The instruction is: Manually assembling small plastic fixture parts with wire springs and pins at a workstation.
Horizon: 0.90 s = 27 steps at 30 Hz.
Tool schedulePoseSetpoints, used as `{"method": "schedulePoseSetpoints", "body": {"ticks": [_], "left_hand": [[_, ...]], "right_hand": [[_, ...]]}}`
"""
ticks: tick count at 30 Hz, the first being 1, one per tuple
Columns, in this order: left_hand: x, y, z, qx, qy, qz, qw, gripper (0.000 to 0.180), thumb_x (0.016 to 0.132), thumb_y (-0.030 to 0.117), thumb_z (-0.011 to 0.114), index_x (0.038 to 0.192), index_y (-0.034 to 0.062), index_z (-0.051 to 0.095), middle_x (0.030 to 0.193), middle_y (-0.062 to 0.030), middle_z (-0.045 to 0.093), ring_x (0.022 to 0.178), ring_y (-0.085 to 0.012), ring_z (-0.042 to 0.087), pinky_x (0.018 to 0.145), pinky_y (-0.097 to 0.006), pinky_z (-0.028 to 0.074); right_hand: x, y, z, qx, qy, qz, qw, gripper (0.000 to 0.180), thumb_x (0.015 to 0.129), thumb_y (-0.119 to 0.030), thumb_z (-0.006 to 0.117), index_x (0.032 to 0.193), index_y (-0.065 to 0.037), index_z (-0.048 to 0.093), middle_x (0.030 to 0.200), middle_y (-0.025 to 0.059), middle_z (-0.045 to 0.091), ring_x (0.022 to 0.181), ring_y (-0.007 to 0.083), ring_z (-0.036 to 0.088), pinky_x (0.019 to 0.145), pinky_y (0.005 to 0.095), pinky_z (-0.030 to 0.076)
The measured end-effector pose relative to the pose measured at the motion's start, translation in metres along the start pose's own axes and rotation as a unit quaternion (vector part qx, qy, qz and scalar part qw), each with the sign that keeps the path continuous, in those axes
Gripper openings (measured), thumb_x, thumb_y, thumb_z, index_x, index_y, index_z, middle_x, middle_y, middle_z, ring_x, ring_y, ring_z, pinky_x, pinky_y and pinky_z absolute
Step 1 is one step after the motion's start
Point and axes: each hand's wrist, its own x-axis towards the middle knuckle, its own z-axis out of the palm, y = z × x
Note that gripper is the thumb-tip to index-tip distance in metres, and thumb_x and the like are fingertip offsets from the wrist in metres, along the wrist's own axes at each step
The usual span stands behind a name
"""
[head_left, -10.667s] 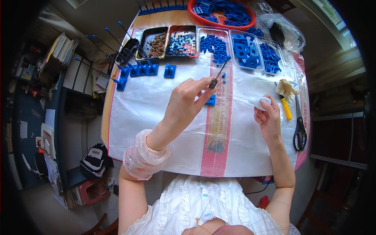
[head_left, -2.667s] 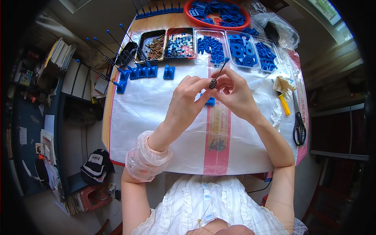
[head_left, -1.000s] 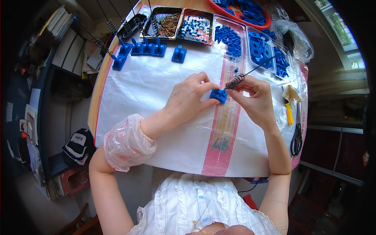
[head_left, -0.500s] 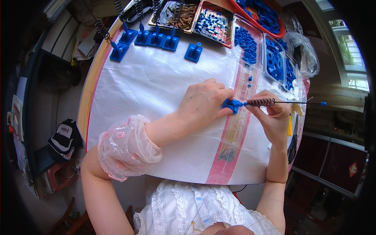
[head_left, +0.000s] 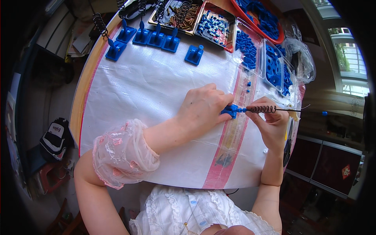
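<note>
Over the middle of the table, my left hand (head_left: pixel 201 105) pinches a small blue plastic base (head_left: pixel 232 111) between thumb and fingers. My right hand (head_left: pixel 272 127) grips a black coil spring (head_left: pixel 263 109) close to its blue end, which meets the base. Fingers partly hide that joint, so how firmly the two are joined cannot be seen. From the spring a thin black rod runs right, with a blue tip (head_left: pixel 324 113) beyond it.
Finished-looking blue bases (head_left: pixel 156 38) with upright springs line the far left edge; one base (head_left: pixel 194 55) without a spring stands apart. Farther right are a tray of small blue-and-white parts (head_left: pixel 214 25), clear boxes of blue pieces (head_left: pixel 246 49) and a red basin (head_left: pixel 282 34).
The whole view has shifted slightly. Both hands keep their grips on the base and the spring; the rod's blue tip sits a little lower in the picture.
</note>
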Motion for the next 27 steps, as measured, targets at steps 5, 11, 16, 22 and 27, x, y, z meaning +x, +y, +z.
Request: {"method": "schedulePoseSetpoints", "body": {"ticks": [5, 11, 16, 22, 27], "left_hand": [[-0.0005, 0.0005, 0.0003, 0.005, 0.001, 0.0, 1.0, 0.025, 0.084, 0.033, 0.081, 0.085, 0.0122, 0.067, 0.077, -0.0035, 0.068, 0.08, -0.0232, 0.064, 0.067, -0.039, 0.053], [-0.0007, 0.0015, -0.0018, 0.004, -0.004, -0.001, 1.0, 0.026, 0.084, 0.034, 0.081, 0.084, 0.012, 0.066, 0.077, -0.0034, 0.068, 0.08, -0.0231, 0.064, 0.066, -0.039, 0.053], [-0.0003, 0.0005, 0.0003, 0.01, -0.005, 0.001, 1.0, 0.027, 0.084, 0.034, 0.08, 0.084, 0.0116, 0.066, 0.077, -0.0032, 0.068, 0.08, -0.0231, 0.064, 0.066, -0.039, 0.052], [-0.0001, -0.0001, 0.0009, 0.014, -0.005, 0.004, 1.0, 0.026, 0.084, 0.034, 0.081, 0.084, 0.0119, 0.066, 0.077, -0.0034, 0.068, 0.079, -0.0228, 0.064, 0.066, -0.039, 0.052], [0.0004, 0.0003, -0.0007, 0.009, -0.011, 0.001, 1.0, 0.026, 0.083, 0.033, 0.082, 0.085, 0.0119, 0.067, 0.078, -0.0035, 0.068, 0.079, -0.0226, 0.064, 0.066, -0.038, 0.053]], "right_hand": [[-0.0006, -0.0021, -0.0002, -0.006, 0.001, 0.008, 1.0, 0.02, 0.081, 0.014, 0.076, 0.098, 0.003, 0.077, 0.097, 0.0089, 0.072, 0.088, 0.0135, 0.067, 0.076, 0.0247, 0.052], [-0.0015, -0.0031, 0.0035, -0.014, 0.007, 0.015, 1.0, 0.018, 0.082, 0.012, 0.077, 0.097, 0.003, 0.077, 0.095, 0.0075, 0.071, 0.085, 0.0117, 0.065, 0.073, 0.0235, 0.05], [-0.0018, 0.0008, 0.0028, -0.026, 0.008, 0.013, 1.0, 0.018, 0.081, 0.01, 0.079, 0.098, 0.002, 0.078, 0.093, 0.0056, 0.071, 0.081, 0.0101, 0.062, 0.069, 0.0231, 0.047], [-0.0018, 0.0023, 0.0031, -0.031, 0.009, 0.008, 0.999, 0.02, 0.08, 0.009, 0.079, 0.098, 0.0, 0.078, 0.092, 0.0051, 0.072, 0.079, 0.0102, 0.061, 0.069, 0.0235, 0.047], [0.0, 0.0008, 0.0037, -0.032, 0.008, 0.007, 0.999, 0.019, 0.08, 0.008, 0.08, 0.097, 0.001, 0.078, 0.091, 0.0051, 0.072, 0.078, 0.0103, 0.061, 0.068, 0.0236, 0.047]]}}
